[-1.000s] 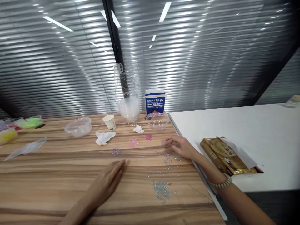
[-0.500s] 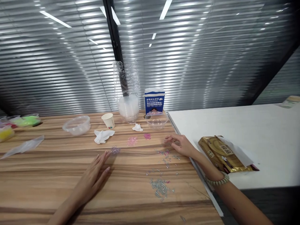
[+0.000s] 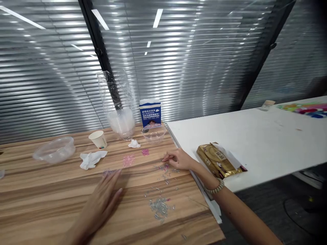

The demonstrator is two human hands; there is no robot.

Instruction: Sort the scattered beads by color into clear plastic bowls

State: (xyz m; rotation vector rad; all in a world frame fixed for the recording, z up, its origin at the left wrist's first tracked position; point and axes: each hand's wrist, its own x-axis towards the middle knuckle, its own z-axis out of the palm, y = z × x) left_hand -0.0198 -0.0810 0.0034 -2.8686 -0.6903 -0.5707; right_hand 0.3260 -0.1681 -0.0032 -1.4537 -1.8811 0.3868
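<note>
Small tube-shaped beads lie in groups on the wooden tabletop. My left hand (image 3: 100, 199) lies open and flat, its fingertips at the purple beads (image 3: 109, 172) and partly covering them. My right hand (image 3: 180, 159) is over the table's right side, fingers bent downward and thumb apart from them; no bead shows in it. Just below its fingertips are scattered pink and silvery beads (image 3: 166, 173). Light pink beads (image 3: 128, 160) and a tight cluster of deep pink beads (image 3: 145, 152) sit between and beyond my hands. Nearer to me is a silvery bead pile (image 3: 158, 207).
Along the back stand a clear plastic bowl (image 3: 55, 150), a paper cup (image 3: 98, 140), wrapped white bowls (image 3: 122, 123), a blue packet (image 3: 150, 114) and another clear bowl (image 3: 154, 135). Crumpled tissues (image 3: 92, 159) lie before them. A gold tissue pack (image 3: 217, 160) rests on the white table (image 3: 255, 136).
The view has swung to the right, showing more of the white table. My right hand's fingers have bent further in toward the scattered beads. My left hand stays by the purple beads.
</note>
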